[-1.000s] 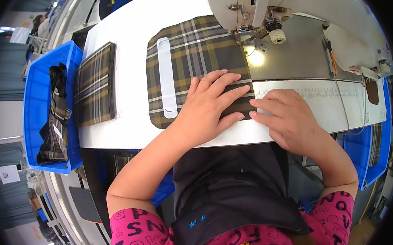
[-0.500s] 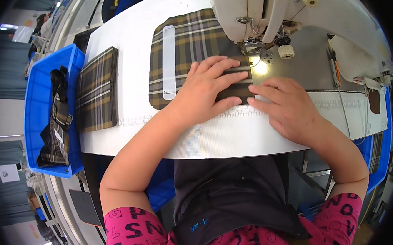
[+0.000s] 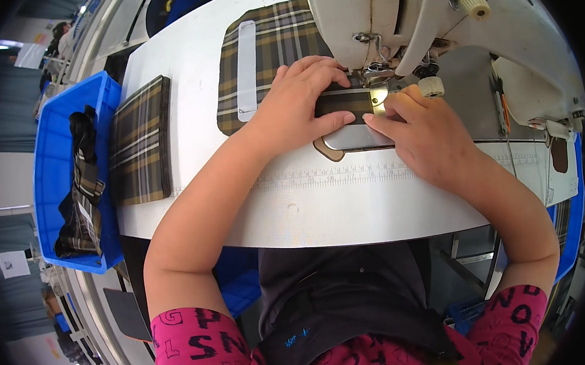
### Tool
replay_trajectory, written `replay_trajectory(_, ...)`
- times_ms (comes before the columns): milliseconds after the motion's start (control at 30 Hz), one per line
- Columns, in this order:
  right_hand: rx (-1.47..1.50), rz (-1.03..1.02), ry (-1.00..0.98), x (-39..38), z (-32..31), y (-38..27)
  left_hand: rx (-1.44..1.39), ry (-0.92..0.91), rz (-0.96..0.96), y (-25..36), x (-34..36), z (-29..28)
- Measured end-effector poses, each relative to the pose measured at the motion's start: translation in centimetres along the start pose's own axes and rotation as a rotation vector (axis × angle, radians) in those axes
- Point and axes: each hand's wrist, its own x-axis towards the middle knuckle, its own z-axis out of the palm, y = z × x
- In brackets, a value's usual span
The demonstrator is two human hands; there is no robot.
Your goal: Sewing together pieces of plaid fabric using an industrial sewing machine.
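Observation:
A plaid fabric panel (image 3: 288,30) in brown, black and white lies under the sewing machine's needle area. A pale translucent strip (image 3: 247,70) rests on its left part. My left hand (image 3: 304,100) lies on the panel, palm down and fingers spread. My right hand (image 3: 428,129) is at the panel's right edge beside the needle plate (image 3: 379,95). Its thumb tip touches the near right corner, while its index finger bends over the metal, apart from the thumb. The presser foot (image 3: 376,71) stands just beyond the hands; the machine head partly hides the panel.
Left of the panel sits a stack of plaid pieces (image 3: 140,142), beside a blue bin (image 3: 51,172) holding dark and plaid cloth. A printed ruler scale (image 3: 319,176) crosses the white table (image 3: 268,218). Orange-handled snips (image 3: 501,103) lie at the right, below the machine arm (image 3: 519,24).
The panel has slid away from me under the machine, and both hands have moved with it. A metal slot cover and brown-edged cutout now show at its near edge. My right fingers are more bent.

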Motion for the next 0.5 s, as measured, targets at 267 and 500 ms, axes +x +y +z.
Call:
replay_trajectory(267, -0.083, 0.041, 0.11, 0.7, 0.7, 0.6, 0.12, 0.037, 0.049, -2.0, 1.8, 0.1)
replay_trajectory(500, -0.131, 0.064, 0.135, 0.7, 0.7, 0.4, 0.153, 0.049, 0.072, -4.2, 3.2, 0.2)
